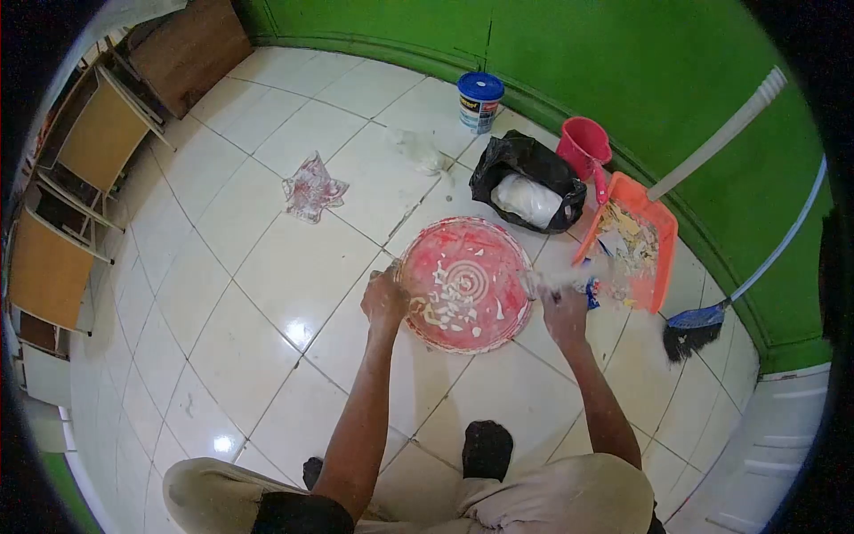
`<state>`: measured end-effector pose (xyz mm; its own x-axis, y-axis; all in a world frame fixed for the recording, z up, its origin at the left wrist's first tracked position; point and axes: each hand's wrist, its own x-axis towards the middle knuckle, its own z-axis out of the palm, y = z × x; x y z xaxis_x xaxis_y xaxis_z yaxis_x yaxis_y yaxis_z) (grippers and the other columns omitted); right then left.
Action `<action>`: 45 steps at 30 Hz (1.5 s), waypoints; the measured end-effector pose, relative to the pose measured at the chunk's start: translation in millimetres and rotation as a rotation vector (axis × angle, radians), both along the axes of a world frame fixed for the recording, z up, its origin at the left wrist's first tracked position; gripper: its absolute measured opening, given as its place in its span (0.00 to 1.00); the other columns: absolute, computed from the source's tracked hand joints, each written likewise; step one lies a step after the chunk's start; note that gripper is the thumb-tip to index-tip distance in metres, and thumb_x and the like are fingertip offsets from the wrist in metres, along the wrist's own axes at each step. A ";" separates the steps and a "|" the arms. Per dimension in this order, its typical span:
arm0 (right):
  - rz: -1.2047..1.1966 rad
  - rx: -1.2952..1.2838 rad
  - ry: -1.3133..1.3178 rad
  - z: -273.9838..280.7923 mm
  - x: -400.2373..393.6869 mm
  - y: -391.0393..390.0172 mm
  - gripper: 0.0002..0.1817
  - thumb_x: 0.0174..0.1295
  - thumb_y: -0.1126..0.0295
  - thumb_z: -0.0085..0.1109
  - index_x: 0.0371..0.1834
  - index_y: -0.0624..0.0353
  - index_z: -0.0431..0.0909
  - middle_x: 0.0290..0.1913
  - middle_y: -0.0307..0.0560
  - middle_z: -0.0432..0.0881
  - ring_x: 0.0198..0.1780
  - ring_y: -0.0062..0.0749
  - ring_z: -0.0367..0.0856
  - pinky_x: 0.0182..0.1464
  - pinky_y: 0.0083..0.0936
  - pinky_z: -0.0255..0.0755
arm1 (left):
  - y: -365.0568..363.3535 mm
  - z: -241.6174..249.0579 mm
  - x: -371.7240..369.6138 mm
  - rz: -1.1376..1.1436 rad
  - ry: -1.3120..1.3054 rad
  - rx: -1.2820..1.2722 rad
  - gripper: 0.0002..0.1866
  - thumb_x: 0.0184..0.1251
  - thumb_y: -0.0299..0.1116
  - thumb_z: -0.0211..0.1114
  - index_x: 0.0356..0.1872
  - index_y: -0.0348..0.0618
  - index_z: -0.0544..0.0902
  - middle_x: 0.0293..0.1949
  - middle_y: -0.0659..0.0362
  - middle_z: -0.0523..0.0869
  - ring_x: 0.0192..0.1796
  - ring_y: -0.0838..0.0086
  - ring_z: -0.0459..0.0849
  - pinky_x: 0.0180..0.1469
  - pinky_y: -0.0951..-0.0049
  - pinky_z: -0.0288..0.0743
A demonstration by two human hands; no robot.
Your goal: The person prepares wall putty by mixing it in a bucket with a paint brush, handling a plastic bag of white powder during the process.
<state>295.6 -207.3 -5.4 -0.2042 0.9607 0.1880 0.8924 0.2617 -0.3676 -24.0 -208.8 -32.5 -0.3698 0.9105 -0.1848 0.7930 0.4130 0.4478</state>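
Observation:
A round red tray (511, 307) lies on the tiled floor in front of me, smeared with white and scattered with pale flakes. My left hand (384, 301) is closed on the tray's left rim. At the tray's right edge, my right hand (564, 313) is closed around a whitish tool, blurred by motion, whose shape I cannot make out. A blue and white packet (592, 294) lies just beyond the right hand. Behind the tray stands an open black plastic bag (525, 160) with a white bag (527, 199) inside.
An orange dustpan (663, 231) full of debris is at the right, near a broom (696, 327). A pink dipper (584, 142) and a blue-lidded tub (480, 102) stand by the green wall. Crumpled plastic (315, 188) lies on the floor; chairs (102, 133) are at the left.

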 end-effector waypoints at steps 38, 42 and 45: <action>-0.068 -0.218 0.406 -9.3 -56.7 7.3 0.10 0.50 0.68 0.62 0.32 0.63 0.79 0.32 0.58 0.81 0.35 0.53 0.82 0.38 0.46 0.74 | 7.3 -46.3 -20.1 0.119 -0.194 -0.027 0.16 0.54 0.33 0.63 0.44 0.37 0.84 0.44 0.42 0.86 0.48 0.47 0.85 0.49 0.52 0.79; 0.240 0.209 0.111 -38.9 -57.2 -22.1 0.12 0.49 0.69 0.62 0.38 0.56 0.80 0.32 0.50 0.81 0.33 0.48 0.82 0.35 0.43 0.76 | 6.0 -43.7 -21.8 0.123 -0.212 -0.002 0.16 0.56 0.34 0.63 0.45 0.41 0.85 0.42 0.43 0.86 0.47 0.47 0.85 0.48 0.52 0.79; 0.270 0.114 0.130 -32.8 -59.2 -38.5 0.14 0.49 0.69 0.63 0.42 0.53 0.80 0.34 0.46 0.82 0.35 0.44 0.82 0.36 0.40 0.77 | 8.2 -30.8 -27.9 0.053 -0.320 0.063 0.16 0.59 0.35 0.61 0.47 0.47 0.85 0.41 0.45 0.87 0.46 0.48 0.86 0.48 0.53 0.80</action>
<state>236.4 -245.9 -38.2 -0.4158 0.8465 0.3324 0.7329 0.5283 -0.4286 -52.0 -200.5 -63.3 -0.3495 0.9049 -0.2430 0.5858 0.4134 0.6971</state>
